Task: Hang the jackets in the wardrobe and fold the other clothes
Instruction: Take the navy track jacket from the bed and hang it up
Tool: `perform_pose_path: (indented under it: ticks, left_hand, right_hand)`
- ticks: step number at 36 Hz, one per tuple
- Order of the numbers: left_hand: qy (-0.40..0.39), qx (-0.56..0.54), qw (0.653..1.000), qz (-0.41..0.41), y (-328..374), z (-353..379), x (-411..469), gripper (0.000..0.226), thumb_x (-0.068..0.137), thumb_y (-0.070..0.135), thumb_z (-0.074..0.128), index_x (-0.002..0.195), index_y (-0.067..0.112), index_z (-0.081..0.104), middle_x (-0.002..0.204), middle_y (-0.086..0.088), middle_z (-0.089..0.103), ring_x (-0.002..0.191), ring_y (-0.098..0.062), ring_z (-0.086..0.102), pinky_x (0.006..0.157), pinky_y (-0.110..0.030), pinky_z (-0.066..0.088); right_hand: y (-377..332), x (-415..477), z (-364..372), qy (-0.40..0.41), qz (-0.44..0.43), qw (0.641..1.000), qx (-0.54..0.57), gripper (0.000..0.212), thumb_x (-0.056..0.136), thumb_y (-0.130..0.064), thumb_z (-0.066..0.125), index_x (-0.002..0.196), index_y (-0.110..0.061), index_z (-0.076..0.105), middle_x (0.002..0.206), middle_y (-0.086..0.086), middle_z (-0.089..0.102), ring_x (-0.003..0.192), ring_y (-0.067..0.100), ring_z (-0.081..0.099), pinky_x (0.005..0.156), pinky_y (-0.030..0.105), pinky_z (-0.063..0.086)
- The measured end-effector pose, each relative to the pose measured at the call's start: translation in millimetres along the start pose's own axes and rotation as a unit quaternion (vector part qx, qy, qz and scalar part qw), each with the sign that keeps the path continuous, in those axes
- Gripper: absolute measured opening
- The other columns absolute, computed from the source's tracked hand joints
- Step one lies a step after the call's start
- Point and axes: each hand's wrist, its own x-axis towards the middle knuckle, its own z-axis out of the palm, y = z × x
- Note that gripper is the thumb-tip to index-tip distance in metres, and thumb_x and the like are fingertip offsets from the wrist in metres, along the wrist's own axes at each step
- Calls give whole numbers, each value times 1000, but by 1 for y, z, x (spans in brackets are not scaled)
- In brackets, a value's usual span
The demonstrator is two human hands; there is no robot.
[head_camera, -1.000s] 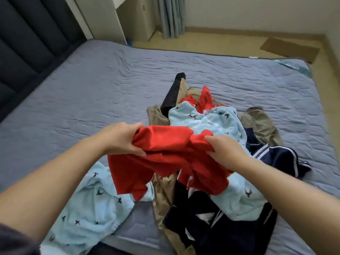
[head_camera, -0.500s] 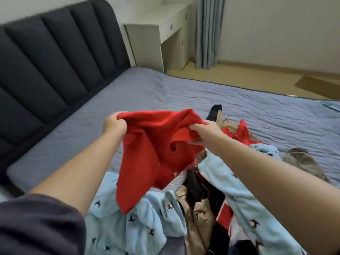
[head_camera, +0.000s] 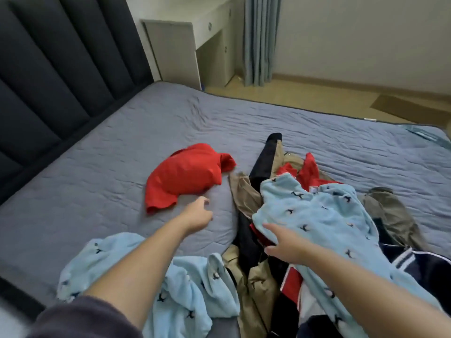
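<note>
A red garment (head_camera: pixel 188 176) lies crumpled on the grey-blue quilted bed (head_camera: pixel 97 191), apart from the main heap of clothes and just to its left. The left hand (head_camera: pixel 199 214) hovers near the garment's lower edge, fingers loosely bent and holding nothing. The right hand (head_camera: pixel 283 242) reaches over the heap with its fingers spread and straight, at the edge of a light-blue fleece (head_camera: pixel 317 215) printed with small dark bird shapes; whether it touches the fleece cannot be told. Under the fleece lie a khaki garment (head_camera: pixel 246 193) and a navy jacket (head_camera: pixel 415 262) with white stripes. A dark padded headboard (head_camera: pixel 48 81) stands on the left.
</note>
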Motion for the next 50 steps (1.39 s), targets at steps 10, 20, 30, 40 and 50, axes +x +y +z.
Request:
perform_pose_path:
  ticks: [10,20,30,40,50]
  left_hand:
    - [-152,74,982,84,22,143,-21,27,90,12,47,113,10,61,103,-7,69,97,-24,64,89,-35,51]
    - [-177,186,952,166,73,219,-45,25,88,17,48,108,15,63,113,0,65,105,-18,58,87,-28,46]
    - [-171,255,937,167,85,282,-57,24,93,21,47,113,20,61,114,4,62,102,-13,54,75,-22,45]
    - [-69,-52,995,-42,147,332,-85,75,89,43,59,142,9,20,138,-13,43,121,-33,48,88,-39,46]
    - [6,-174,983,-65,189,320,-108,29,90,3,47,117,0,55,98,-17,59,87,-26,52,71,-30,40]
  right_hand:
    - [149,-57,50,65,128,990,-1,53,93,-20,52,143,-21,36,145,1,38,130,15,41,103,23,32]
    - [228,-92,65,102,220,970,-8,53,90,-27,55,138,-23,34,142,3,35,124,24,43,98,36,42]
    - [289,-82,86,133,278,951,9,19,94,-17,42,104,-12,58,113,9,61,104,30,59,78,33,45]
    - [300,-148,74,222,-89,968,69,6,84,-23,46,79,-21,43,91,-9,45,89,14,45,80,33,41]
    - [284,-202,64,163,-176,969,63,27,92,-39,40,96,-17,54,102,-5,54,94,13,51,82,30,42]
